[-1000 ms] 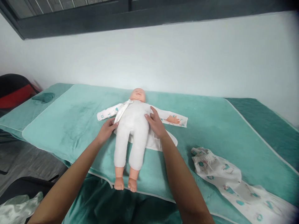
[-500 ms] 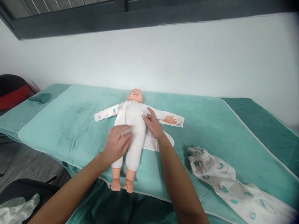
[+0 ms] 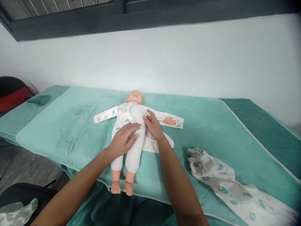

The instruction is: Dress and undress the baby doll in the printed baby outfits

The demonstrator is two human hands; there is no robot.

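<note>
Hands meet over a plastic baby doll in a white bodysuit, which lies on its back on the teal plush blanket covering the bed. Its head is toward the far edge and its bare feet are at the near edge.

A white wrap jacket with a teal print is spread beneath the doll. One front panel is folded across the chest, and the other lies open on the blanket.

The left hand lies flat on the doll's belly with its fingers straight. Its grip is open and holds nothing; the palm seems to pin the folded panel so it cannot slip back.

The right hand rests on the doll's waist just beside it, probably steadying the body. Its fingers are curved, but whether its grip pinches any fabric cannot be told from this angle.

Matching white printed trousers lie crumpled toward the near right corner, well apart from the doll. A small dark green folded cloth sits at the far left corner.
</note>
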